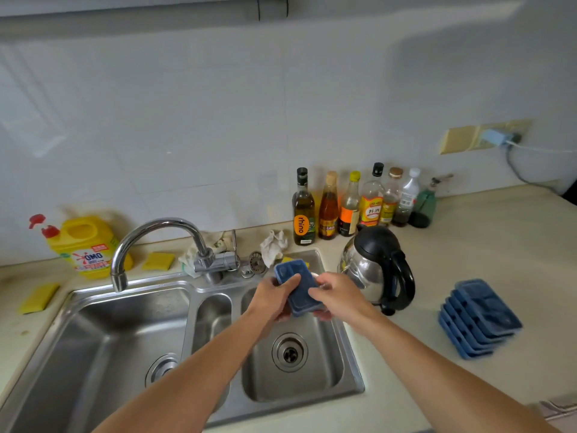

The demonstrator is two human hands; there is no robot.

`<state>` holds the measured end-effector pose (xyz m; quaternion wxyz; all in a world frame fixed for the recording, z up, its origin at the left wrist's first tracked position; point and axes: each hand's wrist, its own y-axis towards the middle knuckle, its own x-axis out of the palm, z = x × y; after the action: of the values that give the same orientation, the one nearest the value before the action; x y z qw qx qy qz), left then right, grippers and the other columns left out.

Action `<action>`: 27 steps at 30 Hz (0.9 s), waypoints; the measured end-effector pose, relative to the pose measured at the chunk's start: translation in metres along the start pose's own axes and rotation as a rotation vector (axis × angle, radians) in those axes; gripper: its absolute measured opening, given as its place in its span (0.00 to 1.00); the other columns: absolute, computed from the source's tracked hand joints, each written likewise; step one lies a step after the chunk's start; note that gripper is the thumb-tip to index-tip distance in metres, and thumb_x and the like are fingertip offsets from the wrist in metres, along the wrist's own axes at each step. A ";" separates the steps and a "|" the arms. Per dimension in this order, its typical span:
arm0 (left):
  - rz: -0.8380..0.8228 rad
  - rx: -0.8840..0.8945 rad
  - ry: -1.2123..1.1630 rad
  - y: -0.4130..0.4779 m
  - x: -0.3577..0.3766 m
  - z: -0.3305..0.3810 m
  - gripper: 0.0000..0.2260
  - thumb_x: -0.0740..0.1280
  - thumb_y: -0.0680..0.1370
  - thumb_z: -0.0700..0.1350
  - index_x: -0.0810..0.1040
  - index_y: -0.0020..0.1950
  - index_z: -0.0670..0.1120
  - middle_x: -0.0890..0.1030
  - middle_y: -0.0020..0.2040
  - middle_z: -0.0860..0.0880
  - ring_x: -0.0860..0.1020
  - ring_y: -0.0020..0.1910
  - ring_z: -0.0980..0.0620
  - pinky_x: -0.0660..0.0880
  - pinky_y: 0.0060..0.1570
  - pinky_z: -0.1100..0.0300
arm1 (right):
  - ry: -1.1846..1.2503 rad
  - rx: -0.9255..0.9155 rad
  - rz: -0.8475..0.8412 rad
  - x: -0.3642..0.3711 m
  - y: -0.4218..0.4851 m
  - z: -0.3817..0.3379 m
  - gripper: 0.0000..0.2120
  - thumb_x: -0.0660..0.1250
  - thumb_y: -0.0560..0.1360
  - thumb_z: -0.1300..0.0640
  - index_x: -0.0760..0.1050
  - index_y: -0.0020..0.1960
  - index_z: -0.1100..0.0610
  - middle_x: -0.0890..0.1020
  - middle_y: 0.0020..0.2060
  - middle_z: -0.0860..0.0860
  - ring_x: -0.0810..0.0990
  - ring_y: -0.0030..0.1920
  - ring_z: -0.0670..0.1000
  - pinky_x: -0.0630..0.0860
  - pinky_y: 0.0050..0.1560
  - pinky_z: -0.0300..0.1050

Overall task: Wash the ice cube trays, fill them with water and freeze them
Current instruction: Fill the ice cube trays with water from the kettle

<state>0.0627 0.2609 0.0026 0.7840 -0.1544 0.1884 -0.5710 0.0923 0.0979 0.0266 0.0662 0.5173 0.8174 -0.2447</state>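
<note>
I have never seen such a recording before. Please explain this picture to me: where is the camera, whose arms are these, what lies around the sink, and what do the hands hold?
There is no machine here. This is one picture from a camera worn on a person's head, looking forward and down, so the two bare arms are the person's own. The left hand and the right hand both grip one blue ice cube tray above the right basin of a steel sink. The tap points over the left basin, and I see no water running. On the counter to the right are a stack of blue trays and a kettle, with a row of bottles by the wall. A yellow detergent jug stands left of the tap.
</note>
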 end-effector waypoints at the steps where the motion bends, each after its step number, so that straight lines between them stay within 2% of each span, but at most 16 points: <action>1: -0.020 -0.012 -0.002 -0.004 0.009 0.006 0.16 0.71 0.78 0.54 0.79 0.58 0.44 0.85 0.47 0.41 0.83 0.40 0.46 0.79 0.37 0.56 | 0.026 -0.014 0.017 -0.009 -0.004 0.003 0.03 0.69 0.80 0.59 0.78 0.48 0.52 0.86 0.43 0.53 0.87 0.36 0.50 0.85 0.39 0.47; 4: -0.064 -0.028 0.018 -0.011 0.047 0.024 0.19 0.69 0.79 0.58 0.79 0.58 0.43 0.85 0.49 0.39 0.84 0.43 0.43 0.83 0.47 0.50 | 0.082 -0.046 0.080 -0.053 -0.018 0.011 0.05 0.69 0.80 0.58 0.77 0.50 0.49 0.85 0.43 0.54 0.86 0.34 0.49 0.81 0.33 0.41; 5: -0.081 -0.031 0.031 -0.013 0.065 0.030 0.21 0.67 0.79 0.60 0.79 0.58 0.43 0.85 0.49 0.40 0.85 0.43 0.43 0.84 0.47 0.50 | 0.089 -0.050 0.106 -0.071 -0.022 0.017 0.04 0.68 0.80 0.58 0.76 0.51 0.49 0.85 0.43 0.54 0.86 0.34 0.48 0.80 0.32 0.39; 7: -0.128 -0.032 0.030 -0.020 0.109 0.041 0.22 0.66 0.79 0.61 0.78 0.59 0.43 0.85 0.46 0.43 0.85 0.38 0.48 0.83 0.39 0.54 | 0.112 -0.021 0.172 -0.111 -0.032 0.033 0.02 0.68 0.81 0.57 0.77 0.53 0.52 0.86 0.44 0.56 0.86 0.34 0.49 0.79 0.32 0.40; 9: -0.197 -0.031 -0.012 -0.031 0.159 0.044 0.19 0.67 0.80 0.59 0.77 0.60 0.45 0.84 0.47 0.44 0.85 0.36 0.51 0.80 0.35 0.59 | 0.129 0.025 0.222 -0.155 -0.043 0.054 0.05 0.68 0.81 0.57 0.77 0.55 0.56 0.86 0.45 0.57 0.87 0.35 0.50 0.79 0.33 0.41; 11: -0.249 0.002 -0.034 -0.040 0.210 0.042 0.14 0.67 0.81 0.54 0.76 0.62 0.47 0.85 0.50 0.44 0.86 0.40 0.50 0.82 0.36 0.58 | 0.113 0.033 0.242 -0.197 -0.053 0.077 0.06 0.68 0.81 0.57 0.76 0.55 0.58 0.86 0.44 0.58 0.87 0.36 0.52 0.81 0.35 0.43; 14: -0.215 0.067 -0.007 -0.050 0.275 0.037 0.12 0.66 0.82 0.50 0.74 0.63 0.47 0.84 0.53 0.43 0.85 0.47 0.47 0.83 0.40 0.56 | 0.071 0.049 0.263 -0.250 -0.067 0.114 0.05 0.67 0.81 0.56 0.75 0.53 0.58 0.85 0.43 0.57 0.86 0.35 0.50 0.81 0.36 0.46; 16: -0.180 0.131 0.048 -0.056 0.306 0.032 0.12 0.66 0.82 0.47 0.74 0.64 0.45 0.84 0.53 0.42 0.85 0.46 0.46 0.83 0.40 0.56 | 0.024 0.056 0.271 -0.275 -0.073 0.136 0.04 0.68 0.80 0.55 0.75 0.51 0.54 0.84 0.43 0.54 0.85 0.35 0.48 0.80 0.34 0.43; 18: -0.146 0.194 0.166 -0.061 0.327 0.027 0.11 0.65 0.83 0.46 0.75 0.63 0.44 0.84 0.52 0.42 0.85 0.44 0.46 0.84 0.41 0.53 | -0.024 0.061 0.263 -0.290 -0.075 0.152 0.04 0.68 0.78 0.55 0.73 0.49 0.52 0.83 0.44 0.54 0.84 0.36 0.50 0.79 0.34 0.42; 23: -0.124 0.198 0.388 -0.063 0.349 0.021 0.12 0.64 0.83 0.47 0.75 0.65 0.45 0.84 0.41 0.45 0.83 0.33 0.52 0.84 0.38 0.55 | -0.065 0.051 0.218 -0.305 -0.069 0.179 0.05 0.68 0.77 0.57 0.73 0.49 0.58 0.83 0.45 0.56 0.83 0.37 0.53 0.82 0.37 0.47; 25: -0.118 0.192 0.461 -0.064 0.354 0.020 0.15 0.64 0.83 0.47 0.72 0.69 0.46 0.84 0.41 0.43 0.83 0.34 0.50 0.84 0.38 0.54 | -0.129 0.034 0.219 -0.308 -0.066 0.188 0.04 0.68 0.78 0.57 0.74 0.49 0.57 0.83 0.45 0.54 0.82 0.41 0.54 0.82 0.45 0.53; 27: -0.115 0.179 0.511 -0.066 0.361 0.018 0.17 0.64 0.83 0.47 0.69 0.72 0.48 0.84 0.43 0.42 0.83 0.36 0.47 0.84 0.39 0.51 | -0.134 0.026 0.207 -0.310 -0.063 0.195 0.03 0.68 0.79 0.58 0.74 0.48 0.56 0.82 0.45 0.54 0.81 0.40 0.53 0.81 0.45 0.53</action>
<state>0.1159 -0.1022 0.0060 0.6878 0.0541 0.3197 -0.6495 0.1503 -0.2679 -0.0107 0.1388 0.5825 0.7500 -0.2809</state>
